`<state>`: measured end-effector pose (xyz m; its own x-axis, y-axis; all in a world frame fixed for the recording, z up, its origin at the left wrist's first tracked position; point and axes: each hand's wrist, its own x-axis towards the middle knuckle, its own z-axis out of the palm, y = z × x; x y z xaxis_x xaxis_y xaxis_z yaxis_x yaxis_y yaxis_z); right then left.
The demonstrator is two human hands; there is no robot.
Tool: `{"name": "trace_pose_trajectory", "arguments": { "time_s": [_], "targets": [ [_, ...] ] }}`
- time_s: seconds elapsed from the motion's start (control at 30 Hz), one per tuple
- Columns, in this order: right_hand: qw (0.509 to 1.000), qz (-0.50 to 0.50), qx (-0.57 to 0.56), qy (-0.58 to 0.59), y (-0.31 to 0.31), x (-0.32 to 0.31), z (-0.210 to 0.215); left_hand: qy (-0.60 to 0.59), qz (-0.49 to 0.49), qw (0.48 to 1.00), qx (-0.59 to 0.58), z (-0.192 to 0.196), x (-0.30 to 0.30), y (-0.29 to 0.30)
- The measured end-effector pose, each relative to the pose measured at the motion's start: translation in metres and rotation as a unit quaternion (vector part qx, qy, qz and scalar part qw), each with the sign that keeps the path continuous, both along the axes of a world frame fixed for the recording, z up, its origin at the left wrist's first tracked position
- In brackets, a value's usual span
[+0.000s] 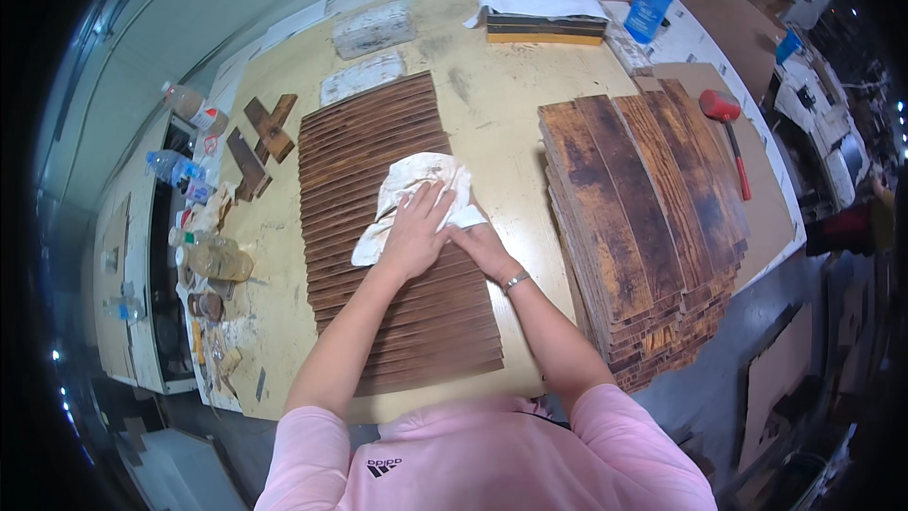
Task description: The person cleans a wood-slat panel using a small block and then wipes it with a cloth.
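A slatted brown wooden panel [350, 170], made of many narrow dark strips, lies flat on the table in front of me. On its middle is a crumpled white cloth [426, 167] with brownish stains. My left hand [416, 227] lies flat on the cloth, fingers stretched out and slightly apart. Beside it, at the cloth's lower right edge, my right hand [484, 248] is closed on a fold of the cloth; its fingertips are partly hidden. A metal bracelet [515, 279] circles my right wrist.
To the right stand stacked dark-stained boards [605, 199], with a red mallet [722, 106] beyond. A blue bottle [653, 2] and a cloth-covered stack [544, 28] are at the back. Short wood pieces [270, 128] and a jar of yellowish liquid [222, 260] sit along the left edge.
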<state>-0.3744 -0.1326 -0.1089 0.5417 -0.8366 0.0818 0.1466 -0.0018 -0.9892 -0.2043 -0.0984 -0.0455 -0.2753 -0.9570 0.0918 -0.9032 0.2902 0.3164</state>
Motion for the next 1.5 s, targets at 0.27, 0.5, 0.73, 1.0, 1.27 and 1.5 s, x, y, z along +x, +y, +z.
{"name": "trace_pose_trajectory", "arguments": {
  "time_s": [0.27,0.5,0.73,1.0,1.27,1.5],
  "targets": [
    [0.987,-0.032,-0.045,0.148,0.003,-0.001,-0.005,0.116,-0.01,0.992,0.042,0.008,0.024,-0.004],
    [0.989,0.011,-0.017,0.147,-0.003,-0.005,-0.013,0.114,-0.025,0.993,0.023,0.006,0.012,-0.004],
    [0.98,-0.022,-0.048,0.19,0.0,-0.004,-0.001,0.143,0.235,0.961,0.004,-0.006,0.214,0.11],
    [0.981,-0.045,-0.052,0.182,0.003,-0.002,0.001,0.21,0.231,0.95,-0.027,0.038,0.102,0.064],
    [0.984,-0.034,-0.031,0.171,0.004,-0.004,0.01,0.115,0.144,0.981,-0.054,-0.014,0.135,0.114],
    [0.983,-0.039,-0.016,0.181,0.006,-0.006,0.005,0.425,0.357,0.832,-0.01,0.053,0.206,0.106]
  ]
}}
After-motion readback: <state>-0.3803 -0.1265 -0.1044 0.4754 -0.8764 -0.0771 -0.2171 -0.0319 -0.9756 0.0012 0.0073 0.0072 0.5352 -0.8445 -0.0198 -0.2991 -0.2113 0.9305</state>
